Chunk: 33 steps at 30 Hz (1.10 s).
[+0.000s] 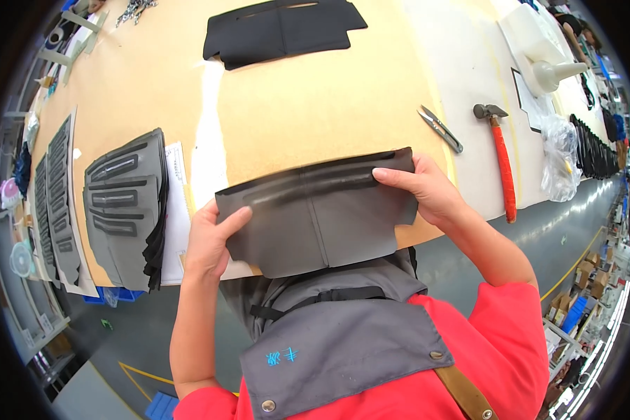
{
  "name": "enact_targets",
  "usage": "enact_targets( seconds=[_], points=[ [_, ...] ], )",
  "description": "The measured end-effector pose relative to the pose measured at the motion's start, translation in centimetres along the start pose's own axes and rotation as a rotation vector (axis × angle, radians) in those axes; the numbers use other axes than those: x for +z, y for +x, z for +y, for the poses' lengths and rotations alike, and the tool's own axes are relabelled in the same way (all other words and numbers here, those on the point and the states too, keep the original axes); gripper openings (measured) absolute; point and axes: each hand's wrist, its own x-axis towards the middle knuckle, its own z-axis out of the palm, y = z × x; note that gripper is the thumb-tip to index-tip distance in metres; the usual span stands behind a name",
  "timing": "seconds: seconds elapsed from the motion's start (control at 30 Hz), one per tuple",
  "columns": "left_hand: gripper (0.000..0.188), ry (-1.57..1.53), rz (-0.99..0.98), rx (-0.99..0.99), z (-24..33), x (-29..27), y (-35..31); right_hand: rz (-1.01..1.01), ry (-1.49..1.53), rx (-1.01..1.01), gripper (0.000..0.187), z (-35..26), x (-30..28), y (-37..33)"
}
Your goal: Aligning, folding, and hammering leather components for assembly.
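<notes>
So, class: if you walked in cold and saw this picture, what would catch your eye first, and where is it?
First, the dark grey fabric panel held up at centre, the left hand and right hand gripping its two ends. Next, the red-handled hammer lying on the table to the right, beside small snips. At left sits a stack of grey cut pieces.

Left hand (208,241) raised at 8 o'clock, fingers curled, pinching. Right hand (423,189) at 2 o'clock, thumb extended leftward, gripping. Both forearms bare, angled upward.
</notes>
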Motion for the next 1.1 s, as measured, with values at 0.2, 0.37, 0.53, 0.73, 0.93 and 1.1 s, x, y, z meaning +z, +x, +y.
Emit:
enact_targets(
  seconds=[0.2,0.37,0.53,0.73,0.93,1.1],
  points=[
    [0.073,-0.379,-0.221,-0.053,0.2,0.0,-4.4,-0.218,0.434,-0.049,0.046,-1.6,0.7,-4.5],
    [0.076,-0.737,-0.42,-0.074,0.9,1.7,-6.5,-0.34,0.545,-0.068,0.041,-1.0,0.3,-6.3],
    [0.083,-1.067,-0.761,-0.033,-0.3,2.6,-7.6,-0.45,0.867,-0.115,0.024,-2.3,3.3,-9.0],
    [0.089,-1.151,-0.707,-0.068,1.8,3.6,-9.2,-0.398,0.882,-0.07,0.019,-2.4,3.1,-8.9],
    [0.09,-0.661,-0.44,-0.068,1.5,0.7,-5.8,-0.407,0.636,-0.146,0.022,-1.4,1.0,-5.1],
    [0.044,-0.363,-0.171,-0.145,1.9,1.5,0.3,-0.181,0.316,-0.069,0.025,-1.0,-0.4,-0.8]
  ],
)
